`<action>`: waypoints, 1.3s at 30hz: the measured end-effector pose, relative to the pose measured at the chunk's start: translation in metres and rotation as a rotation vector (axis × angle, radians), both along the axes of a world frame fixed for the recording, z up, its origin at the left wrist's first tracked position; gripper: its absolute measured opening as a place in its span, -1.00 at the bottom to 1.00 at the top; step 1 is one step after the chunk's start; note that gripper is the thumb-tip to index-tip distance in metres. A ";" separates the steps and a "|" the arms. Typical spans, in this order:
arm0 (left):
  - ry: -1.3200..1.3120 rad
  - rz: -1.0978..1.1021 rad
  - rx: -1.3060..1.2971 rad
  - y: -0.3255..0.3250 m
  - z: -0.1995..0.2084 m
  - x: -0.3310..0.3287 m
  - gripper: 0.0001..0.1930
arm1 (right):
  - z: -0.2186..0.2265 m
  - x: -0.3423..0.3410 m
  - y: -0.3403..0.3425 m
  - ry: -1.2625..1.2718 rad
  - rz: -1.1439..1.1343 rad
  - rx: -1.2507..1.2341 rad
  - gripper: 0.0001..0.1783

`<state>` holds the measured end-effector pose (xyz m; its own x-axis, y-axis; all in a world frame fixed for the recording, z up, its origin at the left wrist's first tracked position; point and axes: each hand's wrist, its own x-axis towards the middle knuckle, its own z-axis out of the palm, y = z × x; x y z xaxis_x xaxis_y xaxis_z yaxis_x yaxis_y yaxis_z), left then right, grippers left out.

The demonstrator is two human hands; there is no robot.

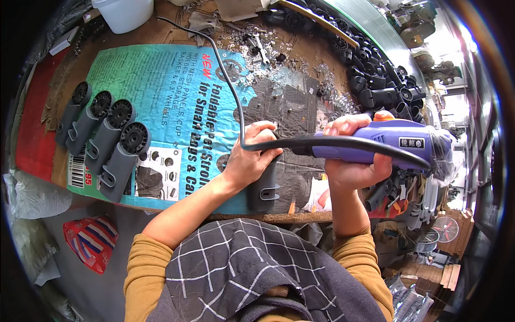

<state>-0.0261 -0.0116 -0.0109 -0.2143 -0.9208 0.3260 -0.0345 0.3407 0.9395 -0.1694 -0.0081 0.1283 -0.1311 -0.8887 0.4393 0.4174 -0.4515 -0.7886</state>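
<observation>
My right hand (357,169) is wrapped round a purple electric screwdriver (370,140), which lies level with its tip pointing left. A black cable (236,99) runs from the tool's rear across its body, then up over the table. My left hand (248,161) is closed on a dark grey plastic caster leg (262,192) standing close to the table's near edge. Its upper end is hidden behind the fingers and cable, so I cannot tell whether the tool tip touches it. Several matching caster legs (113,158) with black wheels lie in a row on the left.
Printed cardboard (139,70) covers the worktable. Loose washers and small metal parts (236,45) are scattered at the back, with a wrench (262,51) among them. Black plastic caster parts (375,86) are heaped on the right. A white bucket (126,13) stands at the far left.
</observation>
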 end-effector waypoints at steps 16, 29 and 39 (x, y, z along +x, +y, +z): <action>-0.085 0.017 -0.102 -0.001 0.000 0.002 -0.85 | -0.010 -0.001 0.003 0.117 -0.009 0.000 -0.35; 0.030 -0.006 -0.015 -0.002 0.000 0.000 -0.77 | -0.002 0.010 0.013 0.329 -0.038 0.032 -0.29; -0.071 0.016 -0.019 -0.002 -0.001 0.002 -0.73 | 0.006 0.018 0.019 0.432 0.042 0.237 -0.19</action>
